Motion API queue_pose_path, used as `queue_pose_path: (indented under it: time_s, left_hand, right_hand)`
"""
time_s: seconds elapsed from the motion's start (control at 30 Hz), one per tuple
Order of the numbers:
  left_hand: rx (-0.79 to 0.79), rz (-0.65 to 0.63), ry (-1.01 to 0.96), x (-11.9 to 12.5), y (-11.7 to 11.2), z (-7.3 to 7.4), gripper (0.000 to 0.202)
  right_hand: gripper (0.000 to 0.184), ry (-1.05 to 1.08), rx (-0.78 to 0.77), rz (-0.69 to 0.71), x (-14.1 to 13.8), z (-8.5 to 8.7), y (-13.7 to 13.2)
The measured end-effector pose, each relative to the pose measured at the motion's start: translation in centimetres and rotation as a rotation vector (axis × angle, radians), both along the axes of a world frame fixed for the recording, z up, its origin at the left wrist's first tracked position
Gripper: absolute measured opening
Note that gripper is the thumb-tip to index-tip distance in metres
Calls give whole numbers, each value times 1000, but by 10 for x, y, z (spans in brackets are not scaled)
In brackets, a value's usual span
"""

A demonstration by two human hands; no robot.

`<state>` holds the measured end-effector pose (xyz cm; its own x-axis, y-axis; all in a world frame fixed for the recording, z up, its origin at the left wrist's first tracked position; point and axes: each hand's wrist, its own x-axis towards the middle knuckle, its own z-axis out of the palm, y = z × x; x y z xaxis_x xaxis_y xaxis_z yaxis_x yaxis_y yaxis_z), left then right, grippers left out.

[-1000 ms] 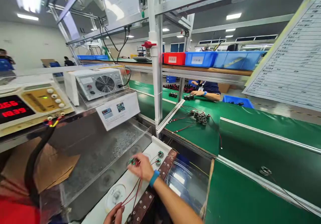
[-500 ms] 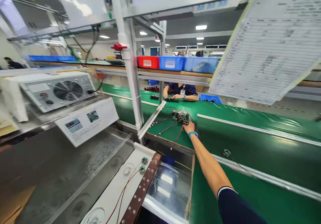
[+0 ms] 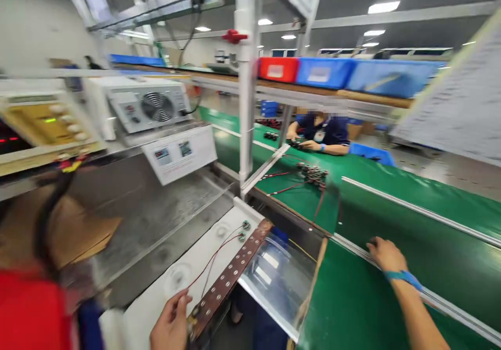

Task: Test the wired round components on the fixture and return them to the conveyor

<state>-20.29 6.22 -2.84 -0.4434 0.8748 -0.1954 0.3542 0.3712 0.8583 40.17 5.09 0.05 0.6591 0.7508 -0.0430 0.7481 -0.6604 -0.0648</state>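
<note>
My left hand (image 3: 172, 318) is at the bottom, thumb and finger pinched at the end of a thin red wire (image 3: 211, 260). The wire leads to one of two small round green circuit boards (image 3: 241, 236), which lie on a white plate (image 3: 156, 292) beside a brown strip with metal studs (image 3: 235, 266). My right hand (image 3: 387, 256), with a blue wristband, is over the metal rail of the green bench. Its fingers are curled together, and what they hold, if anything, is hidden. A pile of similar wired parts (image 3: 312, 174) lies farther off on the green mat.
A co-worker (image 3: 323, 130) handles black parts across the bench. A white post (image 3: 245, 78) stands between the stations. At left are a grey fan-fronted unit (image 3: 151, 104) and an instruction sheet (image 3: 180, 154). Red and blue bins (image 3: 326, 72) line the shelf.
My right hand has drawn back from the pile to the near rail, where a round wired board lay. My left hand has come into view at the wires. The view has swung left.
</note>
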Motion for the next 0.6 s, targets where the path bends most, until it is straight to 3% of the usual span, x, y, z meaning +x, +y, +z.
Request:
queue_pose_path:
  time_s: [0.1, 0.17, 0.27, 0.37, 0.43, 0.47, 0.53, 0.6]
  left_hand:
    - [181, 34, -45, 10, -10, 12, 45]
    - [225, 9, -117, 29, -19, 22, 45]
    - [210, -151, -372, 71, -33, 39, 46]
    - [319, -409, -731, 108, -44, 52, 64]
    - [388, -475, -908, 119, -48, 52, 75]
    - [395, -444, -962, 121, -50, 48, 75]
    - [327, -263, -999, 115, -53, 36, 66]
    - [209, -52, -993, 100, -59, 20, 59]
  right_hand:
    - [41, 173, 107, 130, -35, 14, 7]
    - [44, 370, 155, 297, -86, 31, 19]
    - [51, 717, 142, 570, -196, 60, 34]
    - [54, 1101, -9, 754, -319, 74, 49]
    - [52, 1286, -83, 836, -392, 69, 63]
    - [49, 1346, -117, 868, -424, 63, 71]
    - [39, 1316, -168, 940, -478, 44, 88]
    - [26, 1053, -166, 1022, -520, 22, 105]
